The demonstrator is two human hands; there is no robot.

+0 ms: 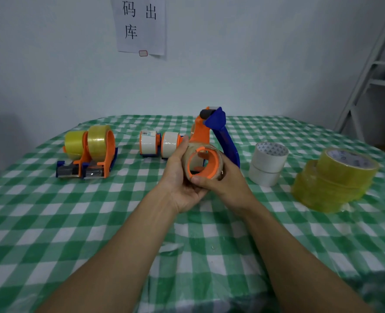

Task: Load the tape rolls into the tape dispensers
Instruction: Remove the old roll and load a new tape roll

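Both hands hold an orange and blue tape dispenser (212, 129) upright above the table's middle. A brownish tape roll (217, 164) sits around its orange hub. My left hand (180, 177) cups the roll from the left and below. My right hand (221, 181) grips the roll's lower right edge, thumb across the front. Two dispensers with yellow rolls (90, 152) lie at the left. Two dispensers with white rolls (160, 143) lie behind my left hand. Loose white rolls (267, 163) are stacked at the right, and loose yellow rolls (334, 181) are stacked further right.
The table wears a green and white checked cloth (96, 218). A paper sign (141, 26) hangs on the wall behind. A white shelf frame (367, 82) stands at the far right. A small scrap of tape (171, 247) lies on the cloth near my forearms.
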